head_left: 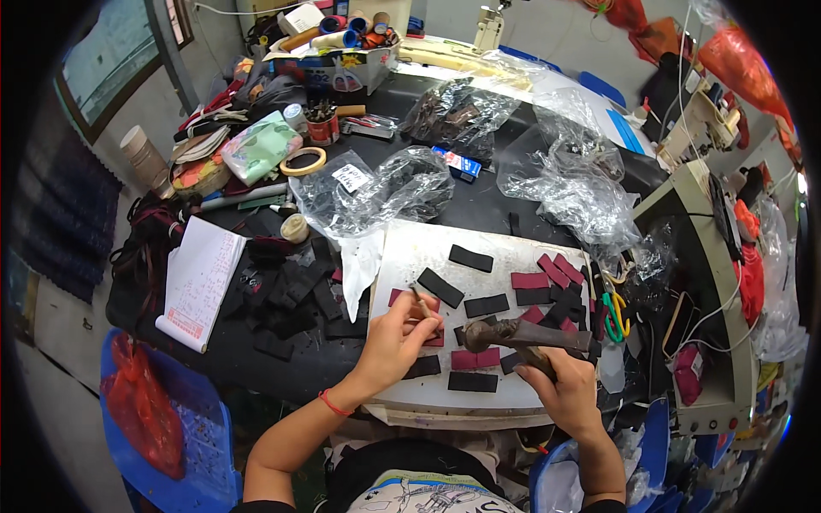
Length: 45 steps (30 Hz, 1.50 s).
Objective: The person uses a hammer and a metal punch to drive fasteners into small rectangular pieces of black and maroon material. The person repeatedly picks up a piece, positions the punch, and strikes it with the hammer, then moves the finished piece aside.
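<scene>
My left hand (pixel 395 342) pinches a slim metal punch (pixel 421 301) that stands tilted over a dark pink fabric strip (pixel 434 340) on a pale board (pixel 414 246). A hammer (pixel 505 334) is gripped in my right hand (pixel 568 386). Its metal head hangs over the board to the right of the punch, apart from it. Around my hands lie several short black strips (pixel 441 286) and dark pink strips (pixel 475 358). More of both colours are heaped at the board's right side. Where the punch's lower tip rests is hidden by my fingers.
Loose black pieces (pixel 295 289) and an open notebook (pixel 202 280) lie left of the board. Clear plastic bags (pixel 569 171) cover the table behind it. Scissors with green and yellow handles (pixel 616 316) sit at the right. A blue chair (pixel 205 427) stands at the lower left.
</scene>
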Available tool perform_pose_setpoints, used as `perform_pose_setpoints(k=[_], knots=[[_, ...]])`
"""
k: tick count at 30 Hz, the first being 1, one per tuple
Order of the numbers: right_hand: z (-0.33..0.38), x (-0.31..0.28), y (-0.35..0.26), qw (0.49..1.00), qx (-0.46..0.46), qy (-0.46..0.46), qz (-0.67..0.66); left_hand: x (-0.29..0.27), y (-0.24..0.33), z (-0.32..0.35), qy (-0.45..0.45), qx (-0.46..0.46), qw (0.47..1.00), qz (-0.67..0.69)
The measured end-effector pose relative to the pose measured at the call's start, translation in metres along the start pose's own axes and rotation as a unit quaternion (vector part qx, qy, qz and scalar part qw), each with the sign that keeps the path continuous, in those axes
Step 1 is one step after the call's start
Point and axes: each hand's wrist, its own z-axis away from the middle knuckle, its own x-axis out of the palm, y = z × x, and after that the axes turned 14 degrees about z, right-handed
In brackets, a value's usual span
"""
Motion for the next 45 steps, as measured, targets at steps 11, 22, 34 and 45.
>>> perform_pose_setpoints(k=[11,22,34,45], knots=[[-0.006,0.012,0.008,0.999,0.02,-0.028,-0.025,0.003,-0.003,0.0,-0.001,0.015,0.999,-0.042],[-0.02,-0.033,-0.007,0.992,0.002,0.096,-0.087,0.019,-0.005,0.013,-0.038,0.188,0.943,-0.272],[-0.019,-0.008,0.005,1.0,-0.013,-0.01,0.01,-0.004,0.006,-0.005,-0.054,0.013,0.996,-0.07],[-0.019,-0.04,-0.015,0.966,0.084,0.102,-0.224,-0.002,0.006,0.006,-0.136,0.131,0.957,-0.219]])
